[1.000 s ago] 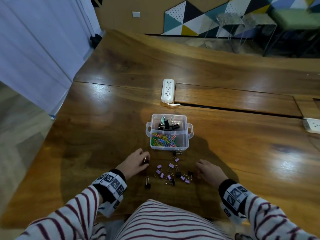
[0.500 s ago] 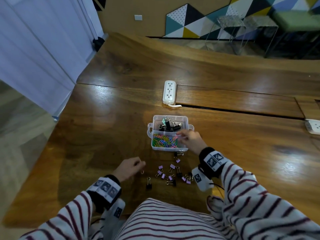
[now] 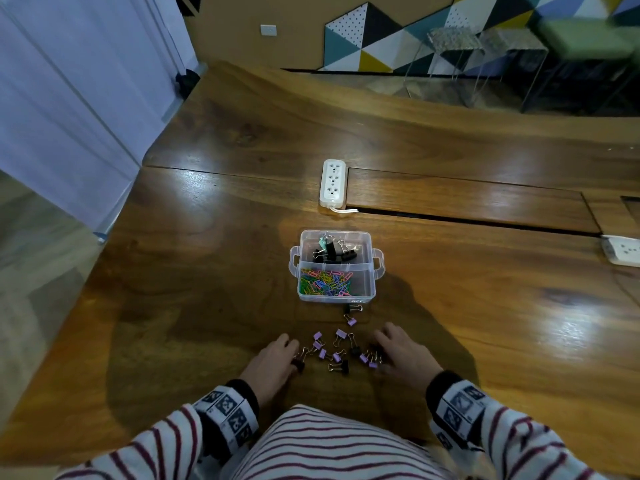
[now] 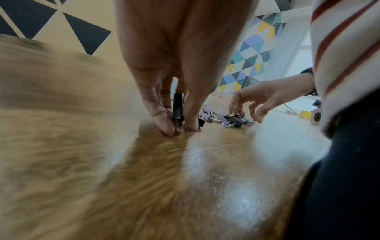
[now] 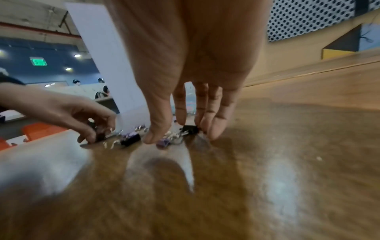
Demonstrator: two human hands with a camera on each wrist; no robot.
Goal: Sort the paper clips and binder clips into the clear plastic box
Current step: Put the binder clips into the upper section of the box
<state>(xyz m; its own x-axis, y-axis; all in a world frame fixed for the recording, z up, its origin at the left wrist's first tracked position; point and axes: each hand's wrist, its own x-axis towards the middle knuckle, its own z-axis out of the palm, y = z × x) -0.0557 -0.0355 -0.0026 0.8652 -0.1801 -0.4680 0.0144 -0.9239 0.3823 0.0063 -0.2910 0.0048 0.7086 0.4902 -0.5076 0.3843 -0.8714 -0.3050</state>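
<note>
My left hand [image 4: 180, 68] pinches a black binder clip [image 4: 177, 107] upright between thumb and finger, on the desk [image 3: 207, 271] near its front edge. My right hand [image 5: 191, 69] hangs with fingers apart over the scattered binder clips [image 3: 341, 351], touching one but gripping nothing. The clear plastic box [image 3: 370, 296] sits just beyond, toward the desk's middle. These clips look light, stiff and slick, so I judge the folded body the best hold, not the loose wire handles.

This looks like an open-plan office: a long wooden counter [image 3: 214, 258] with white power strips [image 3: 333, 182] set in it, a geometric wall panel [image 3: 388, 36], a green exit sign [image 5: 38, 61], ceiling lights, and seated people [image 5: 101, 92] far behind.
</note>
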